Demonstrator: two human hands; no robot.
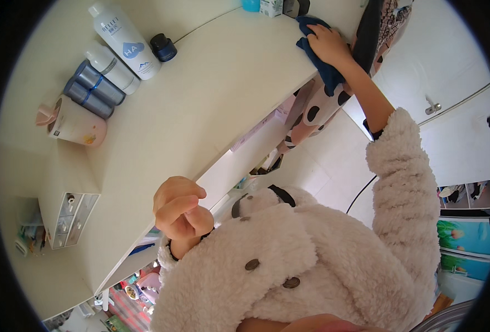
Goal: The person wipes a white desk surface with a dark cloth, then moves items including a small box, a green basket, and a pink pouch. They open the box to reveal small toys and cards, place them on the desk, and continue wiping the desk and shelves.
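Note:
My right hand [329, 46] is at the far right end of the white desk top [223, 72], its fingers pressing on a dark blue cloth [323, 69]. Part of the cloth hangs over the desk's edge. My left hand [181, 209] hovers by the near edge, its fingers curled loosely in toward the palm. Nothing shows in that hand, and it is nearest to the bare desk surface.
Along the back left stand a tall white bottle [126, 41], a dark jar [163, 47], grey-blue bottles [95, 88] and a pink mug [79, 122]. A small drawer box [73, 199] sits at the left. Polka-dot fabric [317, 110] hangs by the right end. Open shelves lie below the desk top.

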